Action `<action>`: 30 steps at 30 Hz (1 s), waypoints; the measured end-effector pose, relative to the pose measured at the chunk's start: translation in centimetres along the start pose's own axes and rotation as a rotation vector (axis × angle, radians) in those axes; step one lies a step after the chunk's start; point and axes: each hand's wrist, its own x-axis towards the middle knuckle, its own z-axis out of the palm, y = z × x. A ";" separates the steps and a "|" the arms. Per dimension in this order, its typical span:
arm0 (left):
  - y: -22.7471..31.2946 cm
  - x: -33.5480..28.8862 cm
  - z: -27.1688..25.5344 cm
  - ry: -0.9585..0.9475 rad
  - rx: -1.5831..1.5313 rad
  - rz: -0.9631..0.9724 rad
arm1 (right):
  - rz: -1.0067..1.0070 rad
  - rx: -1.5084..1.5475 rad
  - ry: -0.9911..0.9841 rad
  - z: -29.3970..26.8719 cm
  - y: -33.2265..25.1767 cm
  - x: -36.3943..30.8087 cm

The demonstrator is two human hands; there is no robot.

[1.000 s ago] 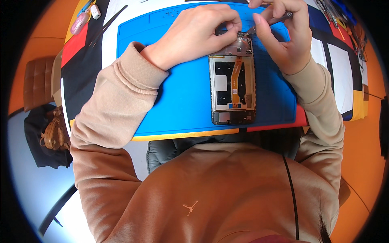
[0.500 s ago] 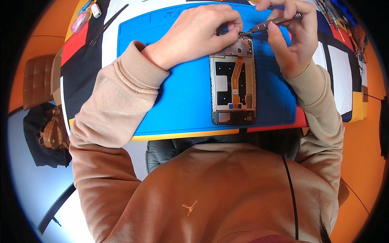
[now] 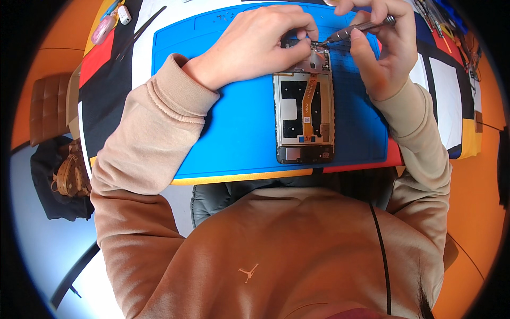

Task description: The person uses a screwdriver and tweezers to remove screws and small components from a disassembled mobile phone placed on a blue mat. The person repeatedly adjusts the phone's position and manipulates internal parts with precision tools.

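One opened phone [image 3: 304, 109]: lay upright lengthwise on the blue mat [image 3: 239, 127]. One screwdriver [image 3: 340, 35]: pinched between thumb and fingers of the right hand [image 3: 390, 58], tip at the phone's upper end. Left hand [image 3: 257, 48]: thumb and forefinger drawn together there; whether they gripped anything could not be told.

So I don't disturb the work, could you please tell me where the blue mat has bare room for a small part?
The widest bare patch of mat lies between the left sleeve and the phone; a narrower one, between phone and right sleeve. The phone's far end is crowded by the left hand, right hand and slim tool.
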 end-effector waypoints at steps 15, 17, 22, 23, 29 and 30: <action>-1.5 -0.3 1.3 0.071 0.258 0.164 | 0.291 0.111 0.183 -0.9 -0.5 0.4; -1.4 -0.3 1.4 0.094 0.264 0.175 | 0.412 0.206 0.132 -1.4 0.1 1.3; -1.5 -0.4 1.7 0.137 0.181 0.162 | 0.735 -0.032 -0.176 -3.3 0.3 2.4; -1.6 -0.4 1.7 0.136 0.158 0.166 | 0.777 -0.147 -0.211 -3.3 0.1 2.6; -1.7 0.0 2.0 0.141 0.102 0.164 | 0.337 -0.897 -0.199 -0.8 -2.7 5.5; -1.9 -0.1 2.2 0.126 0.101 0.151 | 0.276 -0.837 -0.188 0.1 -2.9 6.6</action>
